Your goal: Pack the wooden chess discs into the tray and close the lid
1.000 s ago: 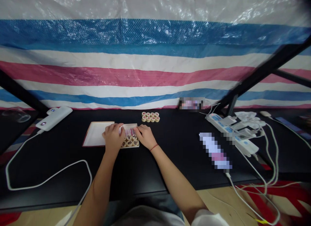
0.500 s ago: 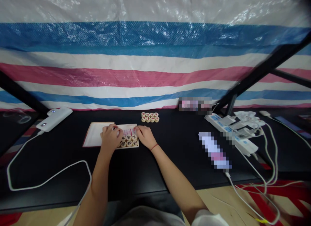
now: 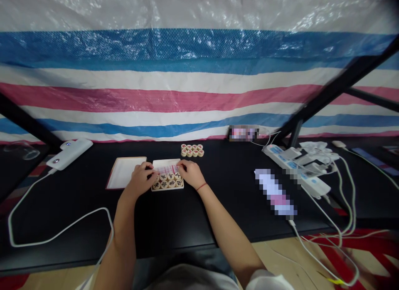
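A small white box holds several round Chinese chess pieces with black characters, set in rows toward its near side. Behind them in the box lies a thin sheet printed with pink lines. My left hand is at the box's left side, its fingertips pinched at the sheet's left end. My right hand bends over the right side, fingers closed at the sheet's other end. The fingertips are partly hidden. The box lid lies with its white inside up, left of the box.
Red-lettered chess pieces stand grouped behind the box. A white power bank with a cable is at the left. To the right are a blurred-out phone and a power strip with plugs and cables. A striped plastic sheet hangs behind the black table.
The box with its pieces has shifted right, leaving a gap from the lid. My left hand has turned and lowered, uncovering more pieces; my right hand has moved slightly right.
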`<state>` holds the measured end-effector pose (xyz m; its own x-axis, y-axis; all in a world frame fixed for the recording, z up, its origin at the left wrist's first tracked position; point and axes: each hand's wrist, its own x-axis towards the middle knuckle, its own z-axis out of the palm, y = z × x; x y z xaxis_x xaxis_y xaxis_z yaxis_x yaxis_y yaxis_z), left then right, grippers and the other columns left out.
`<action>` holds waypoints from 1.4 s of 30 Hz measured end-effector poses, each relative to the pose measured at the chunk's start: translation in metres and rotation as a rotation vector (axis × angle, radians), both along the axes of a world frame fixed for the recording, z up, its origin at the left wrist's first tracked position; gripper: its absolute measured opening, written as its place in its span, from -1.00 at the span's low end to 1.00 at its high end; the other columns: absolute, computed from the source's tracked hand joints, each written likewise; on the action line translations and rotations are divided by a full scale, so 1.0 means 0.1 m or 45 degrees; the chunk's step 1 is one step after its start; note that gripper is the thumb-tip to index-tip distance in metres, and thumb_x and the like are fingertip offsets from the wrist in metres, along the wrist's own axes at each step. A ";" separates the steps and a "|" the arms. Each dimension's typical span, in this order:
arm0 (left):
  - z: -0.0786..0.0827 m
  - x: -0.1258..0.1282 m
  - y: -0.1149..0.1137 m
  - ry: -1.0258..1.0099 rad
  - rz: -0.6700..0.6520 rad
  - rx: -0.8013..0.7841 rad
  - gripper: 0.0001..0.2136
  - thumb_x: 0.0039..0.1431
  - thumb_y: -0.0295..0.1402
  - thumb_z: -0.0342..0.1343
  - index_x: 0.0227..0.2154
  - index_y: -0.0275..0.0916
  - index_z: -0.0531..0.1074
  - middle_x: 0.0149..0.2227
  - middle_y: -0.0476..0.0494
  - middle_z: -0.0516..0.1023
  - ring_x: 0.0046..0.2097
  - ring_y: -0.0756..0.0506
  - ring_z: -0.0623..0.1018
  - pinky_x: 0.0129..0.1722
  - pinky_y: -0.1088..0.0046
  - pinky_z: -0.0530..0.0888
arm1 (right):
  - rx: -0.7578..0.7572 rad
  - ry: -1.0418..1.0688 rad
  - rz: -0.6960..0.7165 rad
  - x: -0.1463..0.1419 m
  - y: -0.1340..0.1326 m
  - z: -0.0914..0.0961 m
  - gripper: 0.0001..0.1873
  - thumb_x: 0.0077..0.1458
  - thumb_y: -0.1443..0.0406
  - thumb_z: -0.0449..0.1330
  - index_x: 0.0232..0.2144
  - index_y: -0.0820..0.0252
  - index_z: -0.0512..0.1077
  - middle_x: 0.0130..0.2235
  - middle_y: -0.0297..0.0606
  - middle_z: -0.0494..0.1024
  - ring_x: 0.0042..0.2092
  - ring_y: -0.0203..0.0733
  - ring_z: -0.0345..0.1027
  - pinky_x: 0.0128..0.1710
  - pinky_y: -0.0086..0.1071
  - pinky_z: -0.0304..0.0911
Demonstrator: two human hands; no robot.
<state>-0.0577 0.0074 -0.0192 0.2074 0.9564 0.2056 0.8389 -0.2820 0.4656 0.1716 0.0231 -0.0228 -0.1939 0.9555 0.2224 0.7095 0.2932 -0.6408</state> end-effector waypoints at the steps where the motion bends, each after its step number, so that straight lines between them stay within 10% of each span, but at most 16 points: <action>1: 0.01 0.01 -0.01 0.006 0.006 -0.009 -0.76 0.13 -0.23 0.02 -0.41 -0.09 0.61 -0.12 -0.12 0.45 -0.09 -0.17 0.40 0.08 0.14 0.31 | -0.008 0.008 -0.003 0.01 0.00 0.00 -0.81 0.05 0.42 0.10 -0.35 0.16 0.51 -0.37 -0.30 0.57 -0.32 -0.22 0.41 -0.24 -0.43 0.20; 28: 0.36 0.23 -0.16 -0.053 -0.185 -0.251 -0.87 0.05 -0.23 0.10 -0.40 -0.07 0.53 -0.34 -0.05 0.57 -0.08 -0.20 0.42 0.03 0.12 0.23 | -0.059 0.002 -0.049 0.14 0.01 0.05 -0.82 0.04 0.41 0.10 -0.38 0.14 0.51 -0.39 -0.31 0.58 -0.37 -0.23 0.44 -0.29 -0.44 0.21; 42: 0.27 0.36 -0.08 -0.635 0.070 0.088 -0.75 0.16 -0.15 0.06 -0.22 -0.15 0.49 -0.19 -0.12 0.56 -0.21 -0.09 0.50 -0.18 0.38 0.44 | 0.330 0.134 0.121 -0.04 -0.12 0.16 -0.67 0.10 0.27 0.17 -0.06 0.14 0.43 -0.15 -0.18 0.55 -0.08 -0.11 0.38 0.00 -0.24 0.21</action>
<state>-0.0212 -0.0007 0.0082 0.0173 0.9438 0.3300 0.5338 -0.2878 0.7951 0.1676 0.0110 -0.0064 -0.2430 0.8429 0.4801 0.6047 0.5186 -0.6044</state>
